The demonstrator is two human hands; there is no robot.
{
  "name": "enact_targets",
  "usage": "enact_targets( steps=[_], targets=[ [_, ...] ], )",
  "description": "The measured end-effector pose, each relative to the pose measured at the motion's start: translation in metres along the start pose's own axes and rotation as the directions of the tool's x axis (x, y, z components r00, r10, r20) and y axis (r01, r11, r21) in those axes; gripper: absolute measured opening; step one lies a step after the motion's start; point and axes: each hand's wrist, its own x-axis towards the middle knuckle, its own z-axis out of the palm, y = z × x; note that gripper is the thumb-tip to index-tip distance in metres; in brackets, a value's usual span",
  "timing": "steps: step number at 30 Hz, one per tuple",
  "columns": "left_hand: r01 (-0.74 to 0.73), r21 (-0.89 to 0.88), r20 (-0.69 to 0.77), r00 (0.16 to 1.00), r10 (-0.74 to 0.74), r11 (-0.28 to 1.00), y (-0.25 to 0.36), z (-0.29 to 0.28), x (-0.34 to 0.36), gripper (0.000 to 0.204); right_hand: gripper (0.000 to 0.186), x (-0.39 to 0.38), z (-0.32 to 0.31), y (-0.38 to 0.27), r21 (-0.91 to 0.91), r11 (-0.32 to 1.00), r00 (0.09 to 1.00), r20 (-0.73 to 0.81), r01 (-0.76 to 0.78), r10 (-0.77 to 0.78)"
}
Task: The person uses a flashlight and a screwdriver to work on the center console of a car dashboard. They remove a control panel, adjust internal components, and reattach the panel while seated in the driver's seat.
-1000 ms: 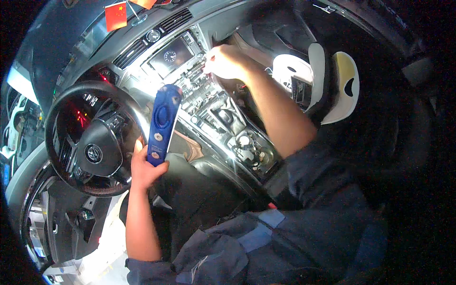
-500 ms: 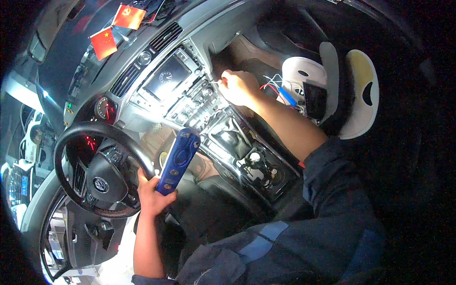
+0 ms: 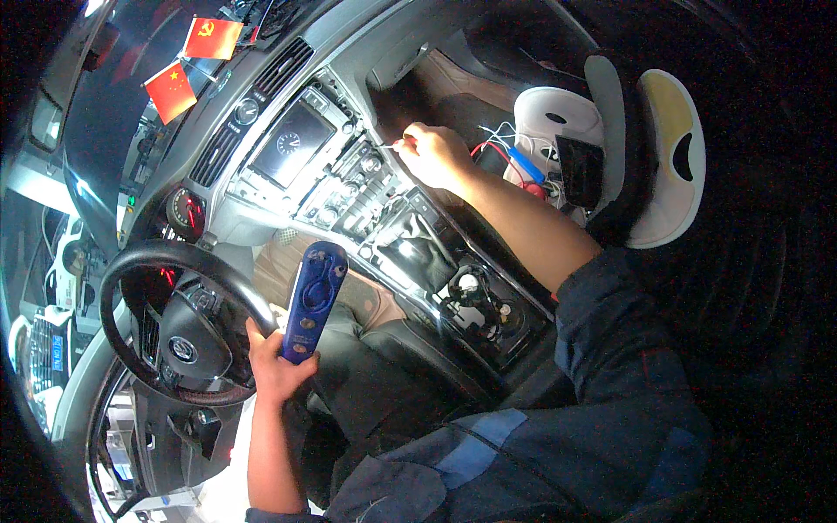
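My left hand [image 3: 279, 366] is wrapped round the lower end of a blue work light [image 3: 312, 301], held beside the steering wheel [image 3: 190, 322]. Its bright light falls on the centre console, where the screen [image 3: 292, 139] and the control knobs [image 3: 370, 164] sit with trim off around them. At the right edge of the console, my right hand [image 3: 434, 157] is closed on a thin tool with a metal shaft and a reddish handle [image 3: 401, 146], seemingly a small screwdriver. The shaft points at the console's edge; whether it touches a screw is too small to tell.
On the passenger seat [image 3: 667, 157] lie a dark phone-like slab [image 3: 580, 172], a blue-handled item [image 3: 526, 164] and red and white wires. The uncovered gear lever area [image 3: 479, 301] lies between the seats. Two small red flags [image 3: 171, 91] stand on the dashboard.
The whole view has shifted slightly, with the dashboard now further left. Both hands keep their grips; the work light looks a little more upright.
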Motion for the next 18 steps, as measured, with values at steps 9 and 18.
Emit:
enact_targets(
  steps=[9, 18],
  targets=[
    [0.021, -0.017, 0.004, 1.000, -0.021, 1.000, 0.007, -0.002, 0.002, 0.046, 0.029, 0.003, 0.005, 0.012, 0.062, 0.998, 0.998, -0.060, 0.019, -0.016],
    [0.052, 0.013, 0.014, 0.999, -0.052, 0.999, 0.006, -0.002, 0.001, 0.046, 0.022, -0.002, -0.003, 0.028, 0.084, 0.984, 0.988, -0.013, 0.154, -0.154]
  ],
)
